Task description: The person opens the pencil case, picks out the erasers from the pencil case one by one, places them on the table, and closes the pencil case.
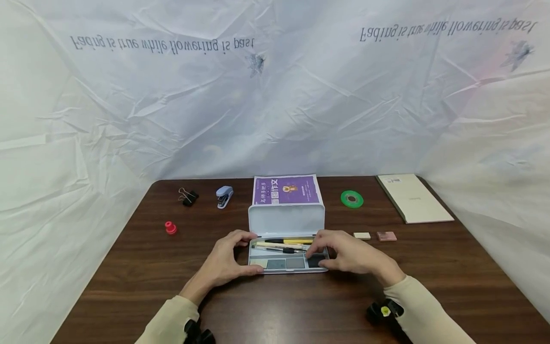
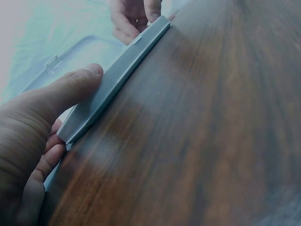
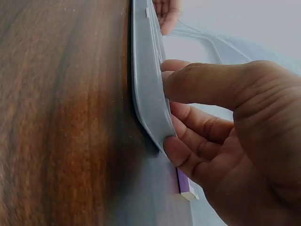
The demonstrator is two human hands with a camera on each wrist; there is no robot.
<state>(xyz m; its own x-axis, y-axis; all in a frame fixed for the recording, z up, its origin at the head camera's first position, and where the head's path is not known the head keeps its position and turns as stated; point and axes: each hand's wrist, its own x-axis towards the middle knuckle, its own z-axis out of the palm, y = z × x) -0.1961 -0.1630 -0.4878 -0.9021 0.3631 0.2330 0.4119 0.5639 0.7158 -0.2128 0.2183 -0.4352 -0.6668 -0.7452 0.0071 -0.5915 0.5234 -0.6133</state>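
The left hand, spread wide, gripped the left end of the open pencil case; the right hand bent over its right end (grip unclear). Worktop stretched before the near edge.

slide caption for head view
Left hand and right hand on an open, pale grey rectangular pencil case atop a brown wood-grained table

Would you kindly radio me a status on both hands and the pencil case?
Left hand grips left end of pencil case; right hand, fingers curled, on its right end. Case open, pens inside. Purple book behind; nothing seen in the way.
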